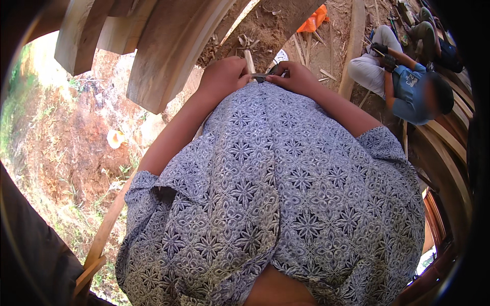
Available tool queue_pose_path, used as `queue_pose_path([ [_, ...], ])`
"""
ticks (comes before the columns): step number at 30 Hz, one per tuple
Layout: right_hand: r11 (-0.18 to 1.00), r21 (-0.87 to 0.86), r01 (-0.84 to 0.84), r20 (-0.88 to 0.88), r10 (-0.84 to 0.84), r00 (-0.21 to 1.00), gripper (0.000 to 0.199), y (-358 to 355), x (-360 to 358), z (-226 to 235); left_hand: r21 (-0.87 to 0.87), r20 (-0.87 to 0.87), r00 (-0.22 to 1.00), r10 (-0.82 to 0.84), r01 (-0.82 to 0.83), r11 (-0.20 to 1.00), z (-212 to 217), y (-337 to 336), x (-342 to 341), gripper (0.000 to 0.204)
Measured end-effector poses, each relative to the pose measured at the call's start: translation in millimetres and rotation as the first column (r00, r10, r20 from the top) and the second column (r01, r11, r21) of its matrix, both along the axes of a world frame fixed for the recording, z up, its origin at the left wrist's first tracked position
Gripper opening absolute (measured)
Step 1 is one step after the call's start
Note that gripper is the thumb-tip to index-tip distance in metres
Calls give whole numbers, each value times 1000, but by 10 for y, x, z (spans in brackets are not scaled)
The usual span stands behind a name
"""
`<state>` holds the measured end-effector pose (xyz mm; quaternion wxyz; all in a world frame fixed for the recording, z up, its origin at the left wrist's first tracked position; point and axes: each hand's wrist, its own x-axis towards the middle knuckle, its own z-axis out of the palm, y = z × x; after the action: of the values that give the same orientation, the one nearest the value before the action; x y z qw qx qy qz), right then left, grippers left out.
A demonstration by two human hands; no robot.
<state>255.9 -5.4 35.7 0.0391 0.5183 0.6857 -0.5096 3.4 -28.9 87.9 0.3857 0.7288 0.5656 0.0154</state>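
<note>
At the top middle, just beyond my patterned shirt, my two hands work close together. My left hand (227,74) is closed beside a narrow pale wooden stick (249,61), which rises between the hands and looks gripped in its fingers. My right hand (293,77) is closed on a small tool with a dark metal blade (260,76). The blade lies crosswise at the stick's near end, with its tip towards my left fingers. My shirt hides the lower part of the stick, and the tool's handle is mostly covered by my right hand.
Thick wooden planks (168,56) jut in at the upper left, above a bright earth slope. Wood scraps and an orange plastic bag (313,19) lie on the dirt ahead. A person in blue (408,84) sits at the right, near long curved boards (444,153).
</note>
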Motion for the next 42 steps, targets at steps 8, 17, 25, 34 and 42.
queue_pose_path([
  [8, 987, 46, 155, 12, -156, 988, 54, -24, -257, -273, 111, -190, 982, -10, 32, 993, -271, 159, -89, 16],
  [17, 978, 2, 211, 24, -211, 977, 56, -38, -280, -293, 149, -256, 963, -81, 122, 981, -346, 289, -73, 19],
  [25, 987, 34, 159, 46, -161, 986, 58, -84, -234, -6, 128, -155, 984, -92, 113, 985, -134, 16, -81, 18],
  [34, 985, 104, 136, 66, -143, 988, 56, 376, -506, -518, 204, -334, 942, -27, 100, 974, -705, 500, -185, 19],
  [42, 997, -47, -55, 39, 56, 998, 46, 153, -192, 161, -122, -147, 988, -53, 35, 992, 92, 138, -99, 26],
])
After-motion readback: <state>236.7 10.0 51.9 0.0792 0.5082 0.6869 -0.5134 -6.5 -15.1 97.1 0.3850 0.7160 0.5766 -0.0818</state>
